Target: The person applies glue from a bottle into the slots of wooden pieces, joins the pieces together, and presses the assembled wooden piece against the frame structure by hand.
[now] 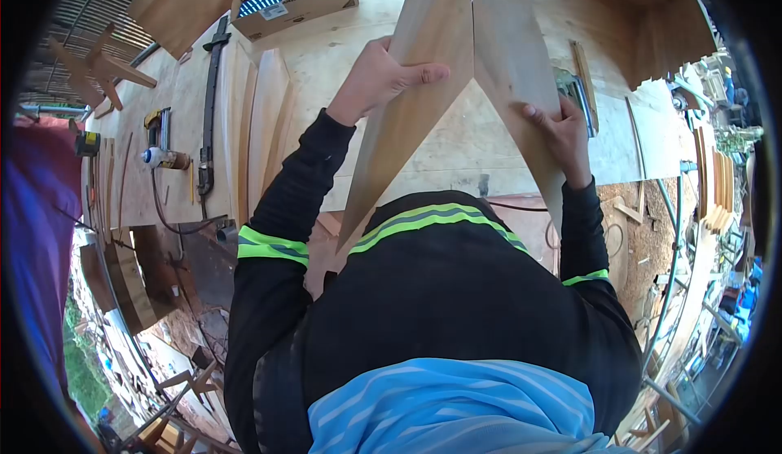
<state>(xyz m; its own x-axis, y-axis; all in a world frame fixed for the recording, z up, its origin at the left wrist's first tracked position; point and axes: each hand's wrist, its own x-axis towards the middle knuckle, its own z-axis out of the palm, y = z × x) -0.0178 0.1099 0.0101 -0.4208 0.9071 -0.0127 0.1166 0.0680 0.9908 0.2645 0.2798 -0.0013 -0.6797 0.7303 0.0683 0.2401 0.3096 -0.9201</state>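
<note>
Two long tapered wooden boards meet along a seam at their far ends and spread apart toward my body in an upside-down V. My left hand [397,77] grips the left board [423,38], thumb lying across its top face and fingers hidden behind its outer edge. On the right board [513,42], my right hand [564,132] is closed round the outer edge, thumb on top. The near ends of both boards reach past the table edge close to my torso. Whether the boards are joined at the seam I cannot tell.
On the plywood table [326,55] lie a long bar clamp [213,112], a nail gun [163,148] with a hose, and tapered wooden pieces [265,120]. A cardboard box [297,12] of wood scraps stands at the back. Stacked brown panels [664,30] occupy the far right.
</note>
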